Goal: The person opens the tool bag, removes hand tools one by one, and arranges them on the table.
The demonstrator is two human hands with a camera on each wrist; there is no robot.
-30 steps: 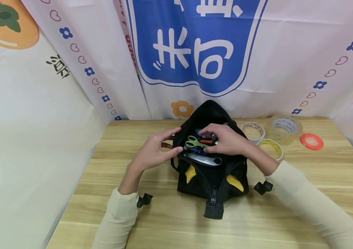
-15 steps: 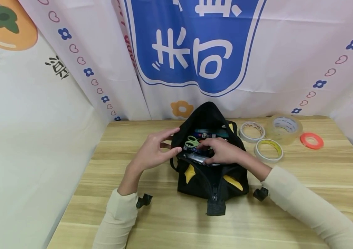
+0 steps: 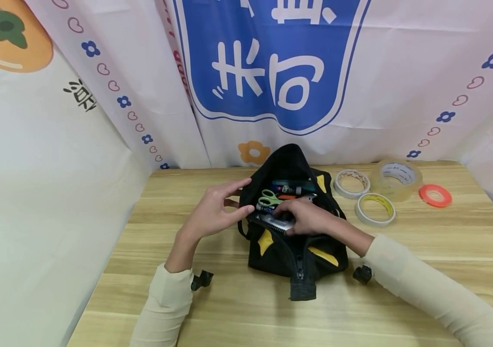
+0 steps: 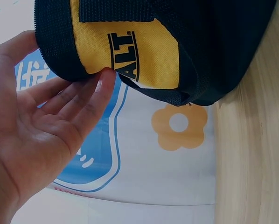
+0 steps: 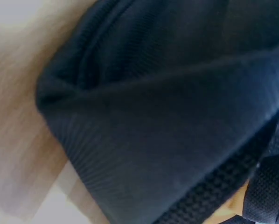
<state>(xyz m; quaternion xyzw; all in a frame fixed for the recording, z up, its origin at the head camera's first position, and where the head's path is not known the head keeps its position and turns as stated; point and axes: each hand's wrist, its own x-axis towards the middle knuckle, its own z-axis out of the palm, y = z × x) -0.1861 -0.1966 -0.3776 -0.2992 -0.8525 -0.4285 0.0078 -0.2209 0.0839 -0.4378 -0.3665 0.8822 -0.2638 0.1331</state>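
Note:
A black tool bag (image 3: 272,262) with yellow patches stands unzipped on the table. My left hand (image 3: 218,207) holds its left rim; in the left wrist view the fingers (image 4: 90,100) touch the yellow outer side and the thumb goes behind the zip edge. My right hand (image 3: 309,219) reaches into the opening and grips a silver utility knife (image 3: 274,221) lying along the near zip edge. Its right end is hidden under the hand. Beyond it lie green-handled scissors (image 3: 267,198) and an orange item (image 3: 287,196). The right wrist view shows mostly blurred black cloth (image 5: 144,135).
Right of the bag lie a white tape roll (image 3: 345,192), a roll with a yellow core (image 3: 359,214), a wide clear tape roll (image 3: 413,185) and a red roll (image 3: 446,197). A printed cloth (image 3: 359,140) hangs behind the wooden table (image 3: 142,250).
My right hand has come down from the far items in the bag toward me, onto the utility knife. The bag's right side has shifted slightly. My left hand stays at the rim.

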